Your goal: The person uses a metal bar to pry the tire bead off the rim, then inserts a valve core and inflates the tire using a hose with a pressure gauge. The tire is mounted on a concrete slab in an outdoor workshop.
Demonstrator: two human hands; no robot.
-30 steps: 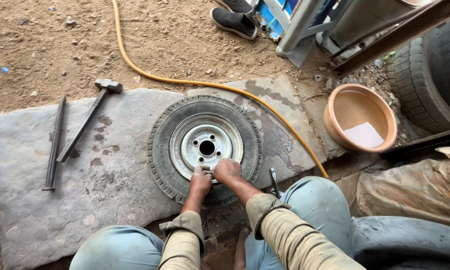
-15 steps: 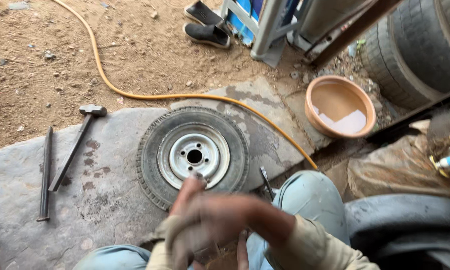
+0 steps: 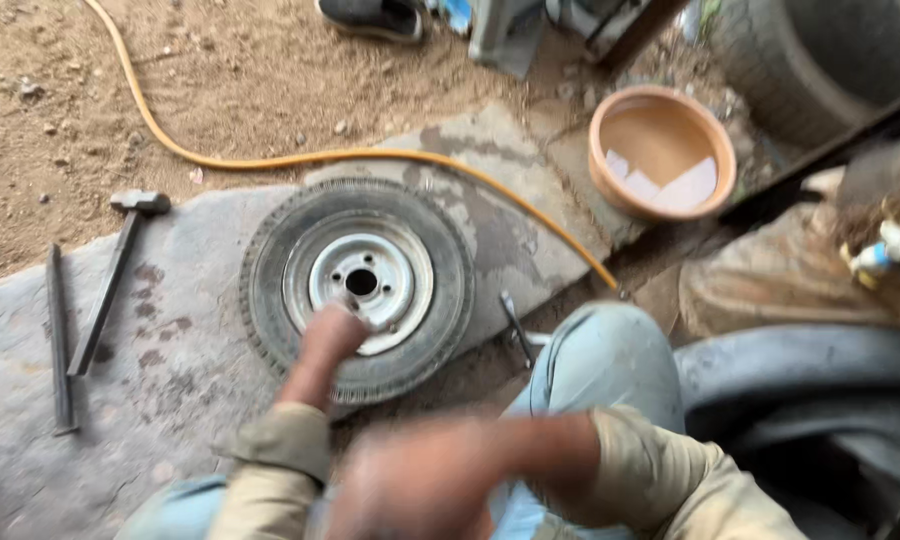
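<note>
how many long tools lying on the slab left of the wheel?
2: a hammer nearest the wheel, and a flat iron bar further left. More may lie outside the frame.

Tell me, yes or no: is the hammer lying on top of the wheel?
No. The hammer lies on the grey slab to the left of the wheel, apart from it, beside a dark metal bar.

Outdoor dirt ground (image 3: 230, 70), daylight. Grey slab (image 3: 170, 380) over it. Large tyres (image 3: 820, 60) stacked at right.
</note>
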